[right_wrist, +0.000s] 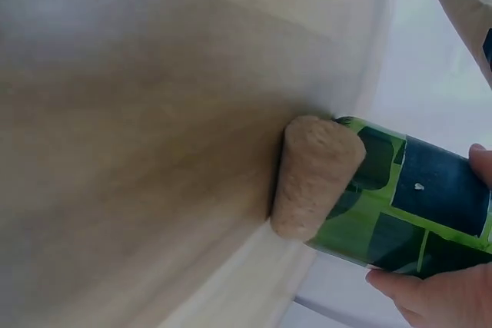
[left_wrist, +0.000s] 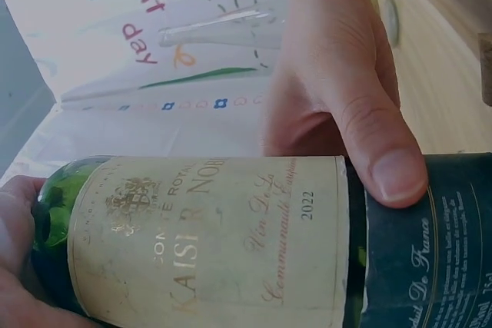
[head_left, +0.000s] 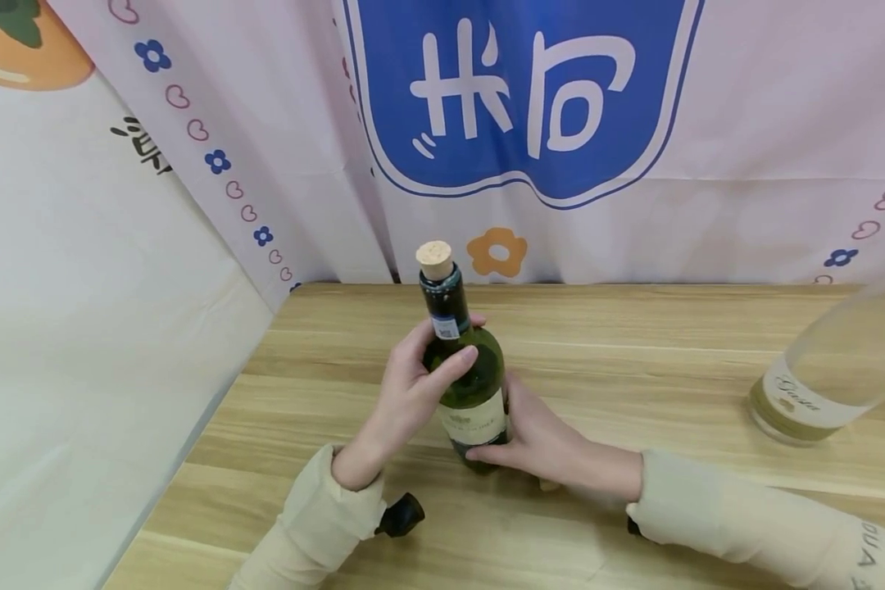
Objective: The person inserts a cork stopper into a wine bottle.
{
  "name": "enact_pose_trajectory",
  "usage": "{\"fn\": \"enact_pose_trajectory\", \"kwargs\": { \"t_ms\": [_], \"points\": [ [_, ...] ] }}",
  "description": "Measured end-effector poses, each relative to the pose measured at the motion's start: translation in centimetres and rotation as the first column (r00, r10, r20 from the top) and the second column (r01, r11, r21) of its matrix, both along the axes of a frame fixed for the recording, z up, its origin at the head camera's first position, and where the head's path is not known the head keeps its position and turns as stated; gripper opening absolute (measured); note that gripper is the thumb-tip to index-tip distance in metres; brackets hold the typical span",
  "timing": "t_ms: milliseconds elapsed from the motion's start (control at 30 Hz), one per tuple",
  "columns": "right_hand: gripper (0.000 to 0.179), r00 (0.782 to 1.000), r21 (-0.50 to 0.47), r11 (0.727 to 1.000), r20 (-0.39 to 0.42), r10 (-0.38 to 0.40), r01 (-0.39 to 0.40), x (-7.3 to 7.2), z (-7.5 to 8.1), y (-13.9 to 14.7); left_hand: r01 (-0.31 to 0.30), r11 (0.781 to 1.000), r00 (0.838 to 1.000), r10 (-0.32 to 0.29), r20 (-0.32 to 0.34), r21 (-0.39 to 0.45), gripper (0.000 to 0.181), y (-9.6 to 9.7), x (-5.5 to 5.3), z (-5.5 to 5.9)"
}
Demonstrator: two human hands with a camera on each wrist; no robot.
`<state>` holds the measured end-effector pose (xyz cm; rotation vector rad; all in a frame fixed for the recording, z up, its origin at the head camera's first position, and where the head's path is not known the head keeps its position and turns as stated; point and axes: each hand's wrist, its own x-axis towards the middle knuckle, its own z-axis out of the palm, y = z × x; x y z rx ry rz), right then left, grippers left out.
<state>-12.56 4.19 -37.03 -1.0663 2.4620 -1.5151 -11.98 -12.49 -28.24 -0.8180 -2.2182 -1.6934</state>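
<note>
A green glass wine bottle [head_left: 475,422] stands over the wooden table between my hands, with a pale cork [head_left: 434,259] in its mouth. My left hand [head_left: 411,385] grips it round the shoulder, below the dark neck wrap. Lower down, my right hand [head_left: 549,438] holds the body near the base, its thumb across the bottom of the label. The cream label [left_wrist: 192,236] and dark band beneath it fill much of the left wrist view. Beside the bottle's base lies a tapered loose cork [right_wrist: 315,178], mostly hidden under my right wrist in the head view.
To the right on the wooden table [head_left: 634,352] is a large clear bottle [head_left: 811,401] with a white label. A printed cloth [head_left: 597,221] hangs along the table's back edge. White sheeting [head_left: 81,328] covers the left side, past the table's edge.
</note>
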Motion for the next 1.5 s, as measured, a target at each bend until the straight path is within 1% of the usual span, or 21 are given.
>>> {"fn": "enact_pose_trajectory", "kwargs": {
  "t_ms": [133, 233, 300, 400, 533, 567, 633, 767, 800, 967, 1000, 1033, 1200, 1267, 1367, 1500],
  "points": [
    [0.088, 1.0, -0.044, 0.999, 0.014, 0.019, -0.019, -0.7, 0.6, -0.6, -0.001, 1.0, 0.999, 0.002, -0.032, 0.031, 0.03, -0.3, -0.5, 0.5],
    [0.09, 0.999, -0.09, 0.996, 0.04, 0.017, -0.013, -1.4, 1.2, -1.1, 0.001, 0.998, 0.998, 0.002, -0.064, 0.06, 0.032, -0.4, -1.3, 1.1],
    [0.09, 0.999, -0.119, 0.993, 0.042, -0.004, 0.009, -2.1, 1.7, -1.4, -0.005, 0.997, 0.996, 0.011, -0.087, 0.071, 0.033, -0.4, -2.0, 1.5],
    [0.089, 0.999, -0.144, 0.988, 0.018, -0.049, 0.052, -3.3, 2.3, -1.9, -0.025, 0.996, 0.991, 0.036, -0.126, 0.089, 0.033, -0.5, -3.2, 2.2],
    [0.083, 0.996, -0.169, 0.983, -0.033, -0.077, 0.071, -5.2, 3.2, -2.4, -0.068, 0.993, 0.982, 0.084, -0.168, 0.094, 0.033, -0.5, -5.2, 3.0],
    [0.082, 0.996, -0.172, 0.982, -0.035, -0.081, 0.073, -5.7, 3.4, -2.5, -0.08, 0.992, 0.98, 0.096, -0.174, 0.093, 0.033, -0.5, -5.7, 3.1],
    [0.081, 0.996, -0.174, 0.981, -0.03, -0.087, 0.08, -6.6, 3.7, -2.7, -0.101, 0.99, 0.978, 0.117, -0.173, 0.096, 0.033, -0.6, -6.8, 3.3],
    [0.079, 0.991, -0.163, 0.978, -0.004, -0.135, 0.132, -8.1, 4.2, -3.1, -0.123, 0.984, 0.977, 0.142, -0.157, 0.128, 0.032, -0.9, -9.0, 3.5],
    [0.079, 0.99, -0.165, 0.976, 0.007, -0.144, 0.143, -8.1, 4.7, -3.1, -0.126, 0.983, 0.977, 0.147, -0.154, 0.134, 0.032, -1.0, -9.6, 3.5],
    [0.078, 0.981, -0.171, 0.966, 0.031, -0.192, 0.194, -10.0, 5.1, -3.6, -0.132, 0.98, 0.982, 0.15, -0.116, 0.149, 0.033, -1.2, -11.9, 3.7],
    [0.079, 0.979, -0.163, 0.965, 0.033, -0.203, 0.206, -10.5, 5.2, -3.7, -0.134, 0.979, 0.983, 0.151, -0.104, 0.151, 0.033, -1.2, -12.2, 3.9],
    [0.08, 0.976, -0.155, 0.964, 0.028, -0.215, 0.217, -11.2, 4.7, -3.9, -0.139, 0.978, 0.984, 0.154, -0.09, 0.152, 0.033, -1.2, -12.3, 4.1],
    [0.081, 0.966, -0.128, 0.958, 0.03, -0.256, 0.258, -13.4, 4.4, -4.6, -0.164, 0.975, 0.982, 0.176, -0.069, 0.149, 0.033, -1.2, -13.2, 4.6],
    [0.082, 0.963, -0.118, 0.956, 0.035, -0.267, 0.269, -14.1, 4.2, -4.8, -0.169, 0.976, 0.982, 0.179, -0.065, 0.137, 0.033, -1.2, -13.9, 4.4],
    [0.082, 0.96, -0.103, 0.955, 0.05, -0.274, 0.278, -15.0, 3.7, -4.9, -0.158, 0.981, 0.983, 0.167, -0.071, 0.116, 0.033, -1.2, -15.0, 4.0],
    [0.082, 0.957, -0.096, 0.953, 0.072, -0.281, 0.287, -16.0, 2.9, -5.0, -0.149, 0.983, 0.985, 0.157, -0.069, 0.104, 0.033, -1.2, -16.2, 3.2]
  ]
}}
